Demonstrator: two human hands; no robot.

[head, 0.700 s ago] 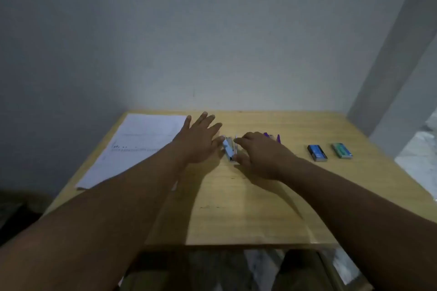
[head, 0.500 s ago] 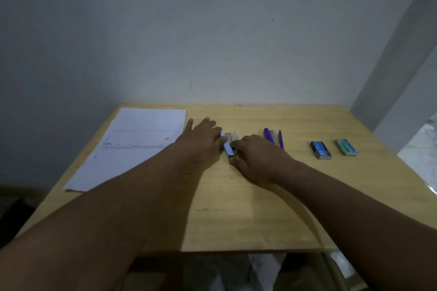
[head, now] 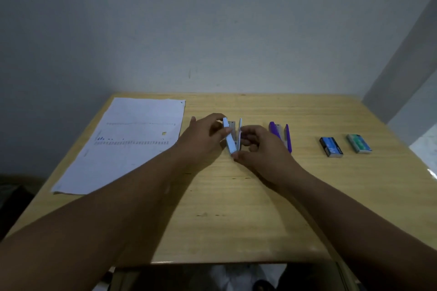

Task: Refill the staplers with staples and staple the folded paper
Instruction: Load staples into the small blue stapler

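Note:
A light blue stapler [head: 231, 140] lies mid-table on its side, with its arms spread apart. My left hand [head: 205, 137] grips its left arm with thumb and fingers. My right hand [head: 257, 148] holds its right arm and hinge end. A purple stapler [head: 281, 133] lies just right of my right hand, also spread apart. Farther right sit a dark blue staple box [head: 331, 147] and a green staple box [head: 359, 143]. A white printed paper sheet [head: 128, 139] lies flat at the table's left.
The wooden table [head: 236, 208] stands against a grey wall. Its near edge runs across the bottom of the view, with dark floor below and to the left.
My left fingers, spread flat earlier, have curled onto the blue stapler. Both hands now hold it with its arms wider apart. The view has tilted down and closer.

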